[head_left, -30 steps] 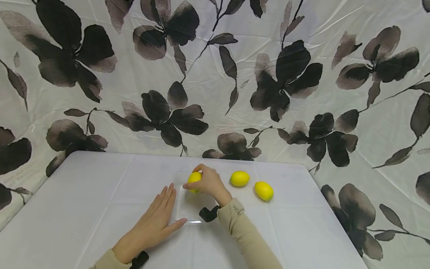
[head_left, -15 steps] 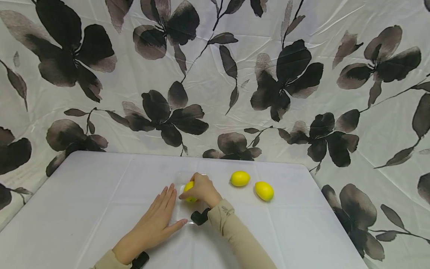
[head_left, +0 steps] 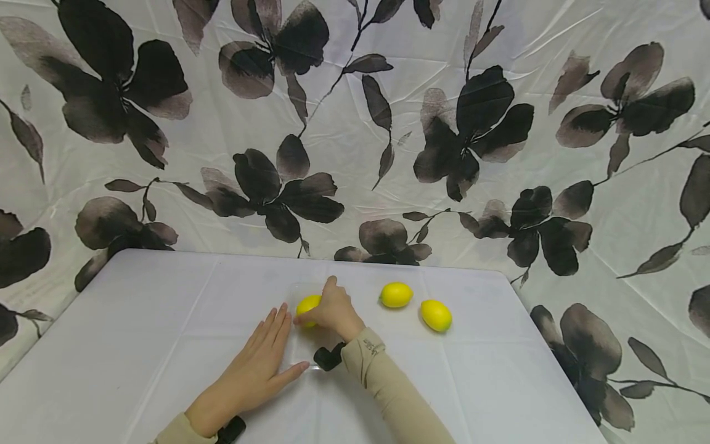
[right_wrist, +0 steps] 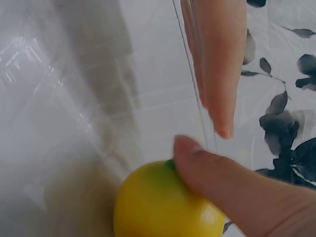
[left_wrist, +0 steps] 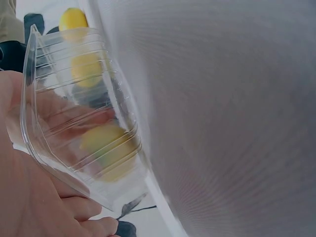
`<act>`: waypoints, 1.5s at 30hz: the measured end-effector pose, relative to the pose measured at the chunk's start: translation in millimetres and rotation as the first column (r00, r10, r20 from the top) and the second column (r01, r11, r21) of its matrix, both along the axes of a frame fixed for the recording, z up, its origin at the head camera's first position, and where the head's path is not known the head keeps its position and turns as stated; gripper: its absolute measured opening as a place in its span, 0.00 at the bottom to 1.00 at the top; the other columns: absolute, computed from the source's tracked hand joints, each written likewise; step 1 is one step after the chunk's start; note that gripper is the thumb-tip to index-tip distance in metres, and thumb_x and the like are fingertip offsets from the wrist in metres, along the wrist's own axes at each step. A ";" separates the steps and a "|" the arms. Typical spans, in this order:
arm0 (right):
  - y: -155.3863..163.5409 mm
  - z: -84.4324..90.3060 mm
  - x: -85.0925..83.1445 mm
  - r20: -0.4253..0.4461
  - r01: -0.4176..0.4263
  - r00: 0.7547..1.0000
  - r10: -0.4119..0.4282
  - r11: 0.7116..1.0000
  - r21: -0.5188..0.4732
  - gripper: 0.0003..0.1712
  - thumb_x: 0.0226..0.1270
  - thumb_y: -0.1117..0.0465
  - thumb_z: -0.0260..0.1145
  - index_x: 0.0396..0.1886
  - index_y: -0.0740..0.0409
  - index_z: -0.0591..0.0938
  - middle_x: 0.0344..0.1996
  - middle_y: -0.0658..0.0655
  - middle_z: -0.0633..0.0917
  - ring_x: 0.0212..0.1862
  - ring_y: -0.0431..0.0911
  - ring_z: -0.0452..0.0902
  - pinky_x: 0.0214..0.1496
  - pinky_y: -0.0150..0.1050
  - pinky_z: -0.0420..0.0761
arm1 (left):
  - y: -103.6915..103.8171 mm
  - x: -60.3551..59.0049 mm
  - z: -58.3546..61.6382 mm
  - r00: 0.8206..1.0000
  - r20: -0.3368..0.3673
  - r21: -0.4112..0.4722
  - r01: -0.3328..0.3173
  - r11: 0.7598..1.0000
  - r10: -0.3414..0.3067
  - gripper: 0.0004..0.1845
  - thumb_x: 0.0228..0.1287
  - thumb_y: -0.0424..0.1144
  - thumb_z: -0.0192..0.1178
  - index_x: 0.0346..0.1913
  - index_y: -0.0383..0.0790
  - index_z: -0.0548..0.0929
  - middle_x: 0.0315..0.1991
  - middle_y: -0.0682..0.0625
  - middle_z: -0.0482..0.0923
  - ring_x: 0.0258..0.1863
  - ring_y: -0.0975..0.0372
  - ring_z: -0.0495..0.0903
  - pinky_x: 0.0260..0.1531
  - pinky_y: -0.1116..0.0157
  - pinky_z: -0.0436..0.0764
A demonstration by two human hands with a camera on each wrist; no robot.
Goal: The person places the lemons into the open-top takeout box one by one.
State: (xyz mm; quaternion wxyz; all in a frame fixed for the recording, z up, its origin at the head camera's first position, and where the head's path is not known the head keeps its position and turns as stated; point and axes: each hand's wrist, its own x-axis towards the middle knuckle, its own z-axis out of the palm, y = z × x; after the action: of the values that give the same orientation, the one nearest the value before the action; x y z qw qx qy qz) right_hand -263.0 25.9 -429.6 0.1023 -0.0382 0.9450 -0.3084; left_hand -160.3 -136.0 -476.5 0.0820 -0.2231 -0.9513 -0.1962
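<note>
We see white table (head_left: pixel 138 345); clear tray (head_left: pixel 302 354) mid-table, left hand (head_left: pixel 252 370) flat, fingers straight against its side; right hand (head_left: pixel 333 311) pinching lemon (head_left: pixel 307 305) inside tray; two lemons (head_left: pixel 396 295) right, apart

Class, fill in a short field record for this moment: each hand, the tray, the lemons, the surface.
Left hand: flat on the table, fingers straight, against the tray's edge
Right hand: touches a lemon in the tray
Tray: clear plastic, shallow
Other lemons: two, first and second, on the table outside the tray
Table: white cover
</note>
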 end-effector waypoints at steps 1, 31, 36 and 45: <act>-0.6 0.0 -0.2 -0.001 0.010 1.000 -0.010 1.000 0.007 0.59 0.40 0.44 0.85 0.65 0.69 0.64 0.48 0.68 0.78 0.45 0.57 0.77 0.52 0.51 0.81 | 0.1 0.2 0.4 1.000 0.000 0.003 0.000 1.000 0.000 0.51 0.69 0.66 0.51 0.75 0.24 0.54 0.79 0.35 0.42 0.77 0.43 0.44 0.72 0.43 0.52; 3.4 1.7 1.2 -0.017 -0.071 0.997 0.071 0.997 -0.004 0.30 0.45 0.46 0.82 0.34 0.65 0.80 0.23 0.54 0.78 0.24 0.45 0.74 0.25 0.33 0.73 | 0.4 2.0 1.7 1.000 0.020 0.029 0.008 1.000 -0.008 0.51 0.69 0.65 0.52 0.75 0.24 0.53 0.79 0.35 0.41 0.77 0.43 0.42 0.72 0.43 0.50; 6.7 5.9 2.1 0.001 -0.088 0.996 0.088 0.996 -0.019 0.26 0.47 0.49 0.82 0.33 0.63 0.80 0.22 0.54 0.79 0.21 0.45 0.75 0.23 0.32 0.74 | 0.7 1.4 1.3 1.000 0.015 0.026 0.009 1.000 -0.009 0.51 0.69 0.65 0.52 0.75 0.23 0.53 0.78 0.34 0.41 0.77 0.42 0.43 0.72 0.42 0.51; 8.5 13.0 5.2 0.008 -0.077 0.997 0.077 0.996 -0.043 0.20 0.48 0.53 0.82 0.24 0.59 0.79 0.21 0.53 0.80 0.22 0.50 0.82 0.21 0.32 0.78 | 0.5 1.7 1.4 1.000 0.025 0.034 0.009 0.999 -0.010 0.51 0.69 0.65 0.52 0.75 0.23 0.54 0.79 0.35 0.41 0.77 0.42 0.43 0.72 0.42 0.51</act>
State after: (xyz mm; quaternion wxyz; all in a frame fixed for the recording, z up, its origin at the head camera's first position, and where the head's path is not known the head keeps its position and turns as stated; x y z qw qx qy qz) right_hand -257.9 34.4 -416.6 0.1176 -0.0753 0.9356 -0.3243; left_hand -158.6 -135.5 -475.1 0.0731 -0.2238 -0.9477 -0.2155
